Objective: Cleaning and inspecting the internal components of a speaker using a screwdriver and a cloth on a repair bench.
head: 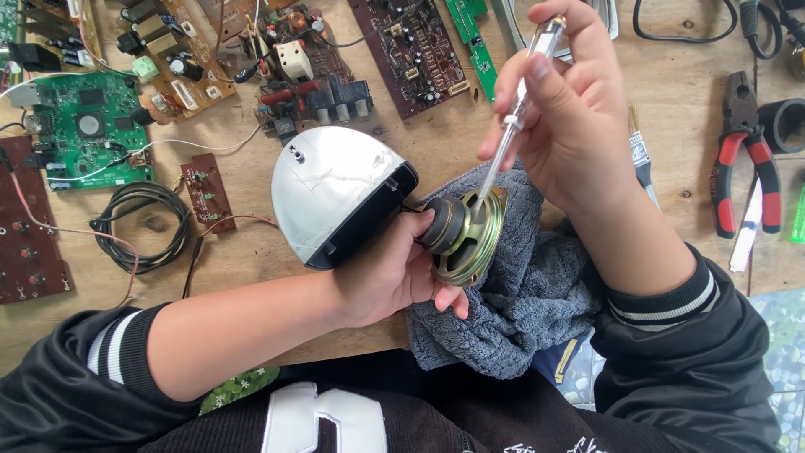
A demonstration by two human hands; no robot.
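Near the desk (688, 134) centre, over a grey towel (520, 310): left hand (394, 273) grasping a small speaker driver (465, 235) by its rigid metal frame, cone probably fragile; right hand (570, 117) clenched on a clear-handled screwdriver (511, 126), tip at the magnet.

One speaker (465, 239), one screwdriver (513, 117), one grey towel (511, 310), one pliers (745, 155), one coiled cable (141, 225)

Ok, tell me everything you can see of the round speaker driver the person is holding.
The speaker driver is a round unit with a brass-coloured metal frame and a dark magnet on its back. It is tilted on edge, back towards the camera, over a grey towel. The left hand grips it at the magnet side. The tip of a clear-handled screwdriver, held in the right hand, meets its back. A silver domed housing lies beside it.
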